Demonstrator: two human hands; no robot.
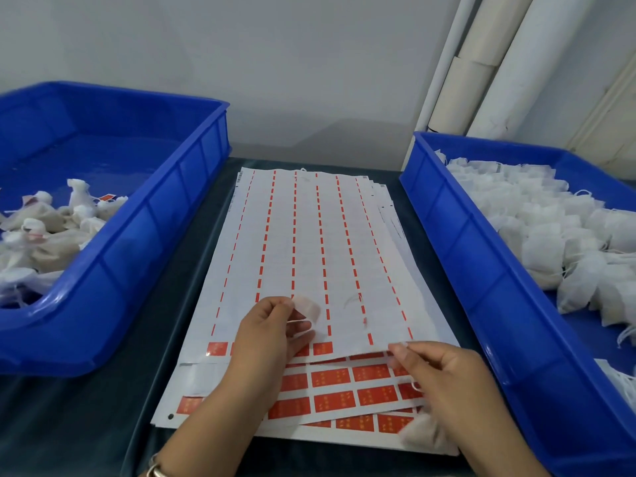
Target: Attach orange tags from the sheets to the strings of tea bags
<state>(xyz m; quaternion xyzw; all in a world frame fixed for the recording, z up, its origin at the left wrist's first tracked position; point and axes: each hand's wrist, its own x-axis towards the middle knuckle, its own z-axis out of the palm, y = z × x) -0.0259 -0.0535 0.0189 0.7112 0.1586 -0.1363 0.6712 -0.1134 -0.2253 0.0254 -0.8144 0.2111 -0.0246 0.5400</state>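
Small white fabric tea bag [307, 308] sits just past the left hand [266, 333] fingertips, held over the top sheet; its thin white string loop [299, 321] runs across those fingers. Thumb and forefinger pinch the bag or string. Looks like it's held there to keep the string taut and exposed for a tag.

Right hand [444, 376] fingers are curled, thumb and forefinger tips [399, 349] pressed together at the near edge of the top white backing sheet with dashed orange strips [309, 253]. Can't tell if a tag is already between them or they're just lifting the edge. A second white tea bag [421, 433] is tucked under that palm, blurred, likely staged as the next one.

Under the fingers: a stack of white sheets of orange rectangular tags [334, 401], fanned so the lower rows stay reachable. Top sheet is nearly stripped, with a few orange tags [321, 348] left in the row just below the left fingers.

Right of the right hand: blue plastic bin of untagged white tea bags [481, 270], the supply side. Left of the left hand: blue plastic bin with tagged bags [148, 235], the output side. The sheets lie between the two bins on the dark table mat [86, 407].
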